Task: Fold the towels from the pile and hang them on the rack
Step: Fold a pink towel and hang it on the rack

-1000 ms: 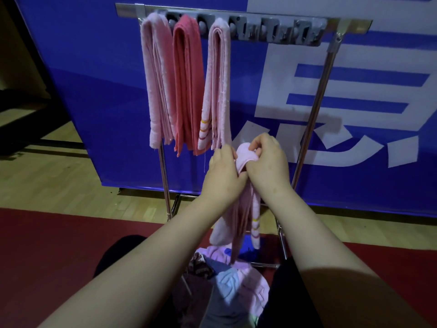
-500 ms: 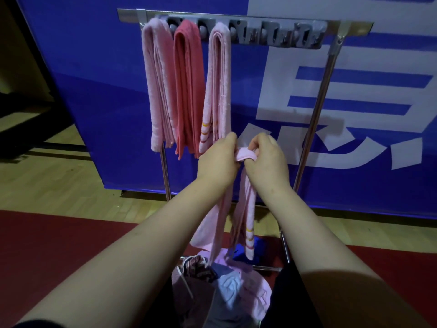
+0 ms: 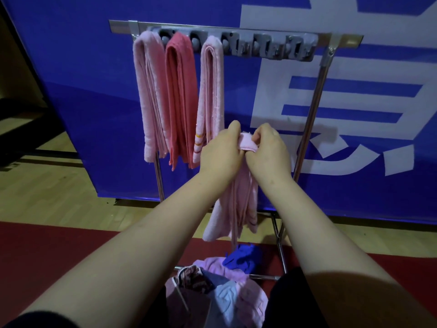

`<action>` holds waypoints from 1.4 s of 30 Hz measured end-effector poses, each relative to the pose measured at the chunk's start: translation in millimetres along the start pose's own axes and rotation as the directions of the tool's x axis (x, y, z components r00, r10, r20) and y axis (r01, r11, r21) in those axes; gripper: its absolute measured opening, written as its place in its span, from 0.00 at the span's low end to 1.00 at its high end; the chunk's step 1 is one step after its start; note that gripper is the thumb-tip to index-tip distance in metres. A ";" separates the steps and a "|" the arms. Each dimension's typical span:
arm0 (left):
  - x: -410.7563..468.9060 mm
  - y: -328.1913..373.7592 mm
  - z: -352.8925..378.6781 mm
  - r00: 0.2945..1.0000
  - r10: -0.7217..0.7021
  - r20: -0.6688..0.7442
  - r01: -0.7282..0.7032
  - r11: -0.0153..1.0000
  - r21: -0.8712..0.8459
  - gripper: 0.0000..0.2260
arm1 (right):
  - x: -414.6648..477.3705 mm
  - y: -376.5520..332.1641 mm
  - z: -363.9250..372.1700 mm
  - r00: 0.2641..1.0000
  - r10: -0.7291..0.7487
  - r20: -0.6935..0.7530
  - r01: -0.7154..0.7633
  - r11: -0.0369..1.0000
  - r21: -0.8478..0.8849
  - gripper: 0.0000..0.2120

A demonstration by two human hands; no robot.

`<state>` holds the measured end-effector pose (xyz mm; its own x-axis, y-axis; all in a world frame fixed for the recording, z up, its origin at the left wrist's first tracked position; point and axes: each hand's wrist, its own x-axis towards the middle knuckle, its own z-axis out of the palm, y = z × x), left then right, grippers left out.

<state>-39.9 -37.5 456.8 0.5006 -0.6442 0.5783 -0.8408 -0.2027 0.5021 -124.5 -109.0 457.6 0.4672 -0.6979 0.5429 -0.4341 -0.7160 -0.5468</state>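
Note:
A metal rack [image 3: 316, 95] stands before me with a grey row of hooks [image 3: 267, 47] along its top bar. Three folded towels hang at its left end: a pale pink towel [image 3: 147, 91], a coral towel [image 3: 181, 95] and a striped pink towel [image 3: 211, 91]. My left hand [image 3: 221, 152] and my right hand [image 3: 268, 150] both grip the folded top of a light pink towel [image 3: 236, 204], which hangs down between my forearms below the rack's bar. The pile of towels [image 3: 227, 287] lies low in front of me.
A blue banner [image 3: 94, 79] with white lettering stands right behind the rack. The rack's base bars [image 3: 279, 237] run along a red mat [image 3: 47, 256], with wooden floor [image 3: 47, 190] to the left. A loose blue cloth [image 3: 238, 256] lies on the pile.
Both hands have risen with the light pink towel, lifting its lower ends clear of the pile. The view has tilted down a little, so the rack sits lower in frame.

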 end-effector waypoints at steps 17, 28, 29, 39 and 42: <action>80.4 24.5 -22.2 0.994 0.033 -0.100 -0.031 0.999 0.019 0.08 | 82.0 -27.9 -25.8 0.993 -0.035 -0.115 0.038 0.999 0.029 0.10; 150.7 36.5 -38.9 0.974 0.066 -0.217 -0.058 0.997 0.046 0.05 | 145.1 -49.1 -43.5 0.955 -0.162 -0.247 0.184 0.981 0.068 0.07; 157.0 35.8 -40.7 0.969 0.066 -0.239 -0.055 0.997 0.052 0.05 | 149.5 -50.0 -43.7 0.951 -0.178 -0.252 0.198 0.979 0.056 0.08; 224.6 37.6 -56.9 0.940 0.131 -0.316 -0.077 0.981 0.177 0.11 | 208.5 -60.4 -45.1 0.925 -0.263 -0.276 0.235 0.963 -0.129 0.10; 236.8 37.4 -52.7 0.957 0.119 -0.265 -0.068 0.979 0.193 0.11 | 224.8 -60.4 -42.0 0.941 -0.231 -0.246 0.200 0.969 -0.147 0.10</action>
<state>58.1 -158.8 646.4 0.4339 -0.4454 0.7832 -0.8968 -0.2973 0.3277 -25.6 -223.5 639.4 0.3511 -0.4962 0.7941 -0.4400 -0.8360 -0.3278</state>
